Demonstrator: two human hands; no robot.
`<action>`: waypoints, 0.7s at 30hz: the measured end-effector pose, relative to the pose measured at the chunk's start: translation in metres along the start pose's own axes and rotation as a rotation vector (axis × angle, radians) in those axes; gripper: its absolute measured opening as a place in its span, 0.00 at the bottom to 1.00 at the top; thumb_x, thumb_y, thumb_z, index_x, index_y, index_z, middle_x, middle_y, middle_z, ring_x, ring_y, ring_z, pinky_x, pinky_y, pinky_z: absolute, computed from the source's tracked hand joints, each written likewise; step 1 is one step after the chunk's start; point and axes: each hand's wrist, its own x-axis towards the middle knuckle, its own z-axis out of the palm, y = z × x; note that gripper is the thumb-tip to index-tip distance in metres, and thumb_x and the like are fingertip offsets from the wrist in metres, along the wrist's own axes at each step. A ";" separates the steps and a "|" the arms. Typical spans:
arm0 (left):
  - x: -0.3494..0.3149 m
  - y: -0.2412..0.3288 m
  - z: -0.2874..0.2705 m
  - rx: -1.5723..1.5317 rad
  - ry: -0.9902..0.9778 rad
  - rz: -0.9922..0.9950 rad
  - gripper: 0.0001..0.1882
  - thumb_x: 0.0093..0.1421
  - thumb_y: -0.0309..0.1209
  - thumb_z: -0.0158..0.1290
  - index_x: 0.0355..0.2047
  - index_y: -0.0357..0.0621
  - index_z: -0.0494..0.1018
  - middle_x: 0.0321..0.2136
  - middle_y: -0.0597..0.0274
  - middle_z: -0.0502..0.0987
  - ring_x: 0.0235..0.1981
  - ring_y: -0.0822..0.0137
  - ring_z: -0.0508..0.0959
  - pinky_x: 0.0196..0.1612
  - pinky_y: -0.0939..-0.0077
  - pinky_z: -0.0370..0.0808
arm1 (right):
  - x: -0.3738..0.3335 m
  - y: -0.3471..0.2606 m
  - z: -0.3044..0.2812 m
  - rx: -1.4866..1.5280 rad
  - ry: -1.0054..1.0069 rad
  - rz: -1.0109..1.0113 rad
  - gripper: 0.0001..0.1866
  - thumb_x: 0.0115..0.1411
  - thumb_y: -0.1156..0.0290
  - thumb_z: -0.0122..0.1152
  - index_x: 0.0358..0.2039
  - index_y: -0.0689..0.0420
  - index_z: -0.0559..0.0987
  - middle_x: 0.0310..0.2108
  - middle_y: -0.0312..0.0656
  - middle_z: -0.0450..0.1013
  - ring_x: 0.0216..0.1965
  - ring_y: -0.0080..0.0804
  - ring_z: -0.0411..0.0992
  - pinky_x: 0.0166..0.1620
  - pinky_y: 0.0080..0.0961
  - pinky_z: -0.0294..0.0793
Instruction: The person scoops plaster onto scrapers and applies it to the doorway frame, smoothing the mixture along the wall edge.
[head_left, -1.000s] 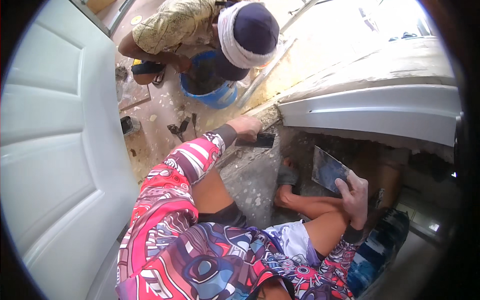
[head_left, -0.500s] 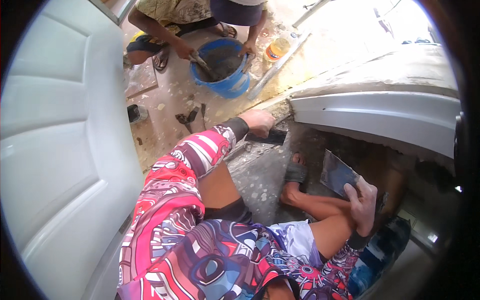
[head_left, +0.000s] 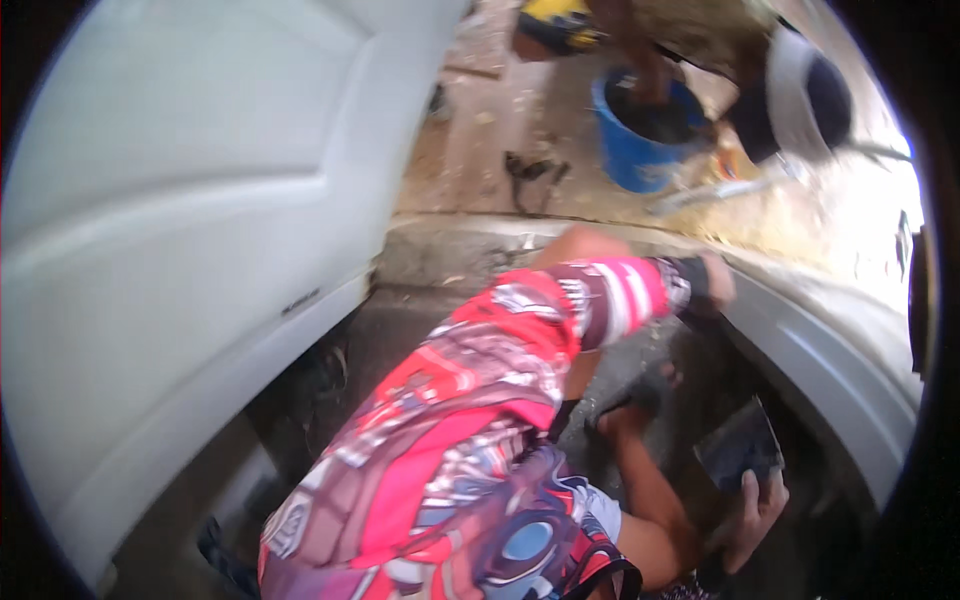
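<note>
A white panelled door (head_left: 190, 130) stands left of both hands (head_left: 718, 282). Ahead and leftward of them, a worn concrete threshold (head_left: 435, 255) edges a stained, pinkish-brown floor (head_left: 475, 165). A pale, bent-looking frame (head_left: 815, 365) borders their right; bright light (head_left: 885, 215) floods beyond it.

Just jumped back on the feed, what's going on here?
The person's right hand holds a flat dark plate. The left hand is blurred, stretched out beside the end of the white frame; whether it grips anything is unclear. Beyond, a co-worker leans over a blue bucket, one hand at its opening. A white door stands on the left.
</note>
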 end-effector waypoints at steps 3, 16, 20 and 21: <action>0.022 0.043 -0.046 -0.084 0.051 0.096 0.13 0.49 0.38 0.57 0.32 0.48 0.84 0.31 0.55 0.83 0.35 0.54 0.83 0.38 0.60 0.79 | 0.023 -0.058 -0.033 -0.142 -0.241 0.070 0.22 0.63 0.73 0.60 0.56 0.65 0.72 0.48 0.44 0.65 0.46 0.33 0.68 0.51 0.27 0.66; -0.101 0.107 -0.121 0.132 0.127 -0.340 0.04 0.44 0.37 0.60 0.22 0.58 0.83 0.21 0.65 0.81 0.26 0.63 0.81 0.23 0.63 0.73 | 0.104 0.110 0.102 0.044 -0.890 -0.142 0.11 0.57 0.78 0.57 0.38 0.71 0.73 0.28 0.38 0.71 0.31 0.25 0.66 0.36 0.25 0.68; -0.157 0.195 -0.135 0.186 0.218 -0.358 0.05 0.44 0.36 0.58 0.20 0.53 0.82 0.21 0.64 0.81 0.25 0.62 0.81 0.25 0.64 0.75 | 0.128 0.138 0.142 0.086 -1.108 -0.252 0.20 0.58 0.75 0.60 0.51 0.69 0.72 0.37 0.41 0.74 0.38 0.26 0.71 0.46 0.25 0.70; -0.155 0.209 -0.140 0.157 0.243 -0.348 0.07 0.44 0.38 0.59 0.23 0.54 0.83 0.23 0.63 0.81 0.27 0.61 0.82 0.26 0.62 0.75 | 0.136 0.151 0.144 0.024 -1.079 -0.331 0.20 0.58 0.74 0.59 0.50 0.68 0.72 0.36 0.42 0.75 0.37 0.27 0.71 0.45 0.27 0.71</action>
